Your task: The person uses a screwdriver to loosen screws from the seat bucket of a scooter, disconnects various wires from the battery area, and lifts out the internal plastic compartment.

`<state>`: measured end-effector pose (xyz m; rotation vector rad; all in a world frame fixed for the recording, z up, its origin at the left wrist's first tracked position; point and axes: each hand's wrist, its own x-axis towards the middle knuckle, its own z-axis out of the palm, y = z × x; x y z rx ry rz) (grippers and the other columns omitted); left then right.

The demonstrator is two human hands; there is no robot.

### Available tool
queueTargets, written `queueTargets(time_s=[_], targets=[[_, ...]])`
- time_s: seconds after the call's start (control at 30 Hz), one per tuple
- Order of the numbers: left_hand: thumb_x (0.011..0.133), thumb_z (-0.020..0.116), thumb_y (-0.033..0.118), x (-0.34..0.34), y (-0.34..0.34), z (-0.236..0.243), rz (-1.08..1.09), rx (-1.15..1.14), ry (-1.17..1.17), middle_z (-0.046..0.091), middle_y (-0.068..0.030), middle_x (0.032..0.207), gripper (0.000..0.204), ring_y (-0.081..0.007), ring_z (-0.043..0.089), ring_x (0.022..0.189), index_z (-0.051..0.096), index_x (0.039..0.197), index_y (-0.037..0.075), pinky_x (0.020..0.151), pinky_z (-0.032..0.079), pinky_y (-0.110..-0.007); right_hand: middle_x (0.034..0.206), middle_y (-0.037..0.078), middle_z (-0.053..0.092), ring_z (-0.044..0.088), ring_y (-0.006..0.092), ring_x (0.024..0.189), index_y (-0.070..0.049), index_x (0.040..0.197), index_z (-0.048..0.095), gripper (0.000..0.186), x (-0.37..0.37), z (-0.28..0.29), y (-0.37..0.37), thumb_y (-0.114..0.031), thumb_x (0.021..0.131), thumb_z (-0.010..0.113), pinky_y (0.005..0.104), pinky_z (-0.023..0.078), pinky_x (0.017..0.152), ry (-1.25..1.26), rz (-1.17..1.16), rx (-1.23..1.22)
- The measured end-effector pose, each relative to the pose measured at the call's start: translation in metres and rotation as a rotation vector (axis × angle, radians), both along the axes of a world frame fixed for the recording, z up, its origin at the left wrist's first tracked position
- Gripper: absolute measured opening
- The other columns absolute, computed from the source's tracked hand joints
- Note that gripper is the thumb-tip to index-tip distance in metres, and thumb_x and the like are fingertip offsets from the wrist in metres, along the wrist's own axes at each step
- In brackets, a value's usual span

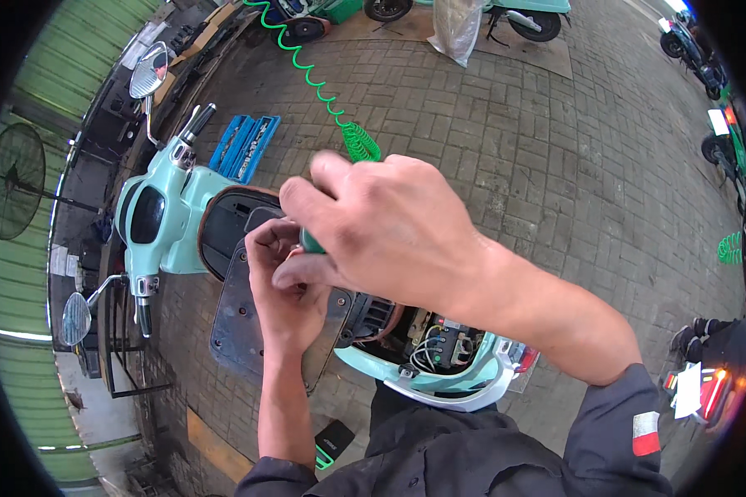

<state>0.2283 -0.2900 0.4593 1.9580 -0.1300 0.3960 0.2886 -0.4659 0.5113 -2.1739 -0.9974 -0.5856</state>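
My hands meet above the middle of a mint-green scooter [186, 195]. My right hand [381, 219] is closed, palm down, around a small dark green piece [310, 241]; most of it is hidden, so its kind does not show. Close against it, my left hand [286, 286] has its fingers curled in, and what they hold is hidden. A thin orange-copper bit shows between the fingertips. Beneath my hands lies a dark, dirty flat panel with bolt holes [236, 319]. To its right the open scooter body exposes wires and electrical parts [443, 344].
A blue tool case [244, 147] lies open on the brick floor beyond the scooter. A green coiled air hose [359, 142] hangs down behind my hands. Other scooters [535, 21] stand at the back and right. A fan [15, 182] and a cluttered bench line the left wall.
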Motion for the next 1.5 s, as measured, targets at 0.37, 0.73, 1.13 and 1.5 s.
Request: queueTargets(time_s=[0.37,0.73,1.13,1.5], targets=[[0.079,0.077,-0.003,0.001,0.002,0.001,-0.055,0.163,0.0,0.05,-0.014,0.133,0.062,-0.0185,0.054,0.12,0.044,0.132,0.002,0.101,0.046,-0.032,0.095,0.011,0.059,0.069,0.0281,0.071,-0.006,0.091,0.067,0.036,-0.001,0.011,0.003,-0.034,0.074,0.082,0.0371,0.057,0.059,-0.019,0.065,-0.152],[0.086,0.068,-0.008,-0.001,0.003,0.003,-0.109,0.045,-0.016,0.05,-0.013,0.132,0.068,-0.0197,0.053,0.123,0.03,0.142,0.003,0.105,0.043,-0.032,0.102,0.015,0.065,0.072,0.0282,0.078,-0.004,0.092,0.068,0.017,-0.007,0.025,0.008,-0.018,0.083,0.071,0.0389,0.058,0.062,0.043,0.019,-0.325],[0.084,0.068,-0.009,0.001,0.0,-0.001,-0.045,0.009,-0.019,0.049,-0.0153,0.135,0.067,-0.0214,0.053,0.125,0.031,0.139,0.002,0.106,0.045,-0.034,0.095,0.013,0.067,0.072,0.0307,0.08,-0.007,0.098,0.069,0.025,-0.007,0.023,0.008,-0.026,0.083,0.075,0.0389,0.059,0.068,0.079,-0.045,-0.292],[0.084,0.072,-0.005,0.0,0.001,-0.003,-0.157,0.067,-0.164,0.051,-0.0143,0.135,0.067,-0.0201,0.051,0.126,0.033,0.138,0.003,0.103,0.047,-0.037,0.081,0.013,0.067,0.072,0.0319,0.077,0.0,0.081,0.065,0.031,-0.008,0.016,0.005,-0.028,0.081,0.077,0.0404,0.059,0.07,-0.018,-0.05,-0.162]])
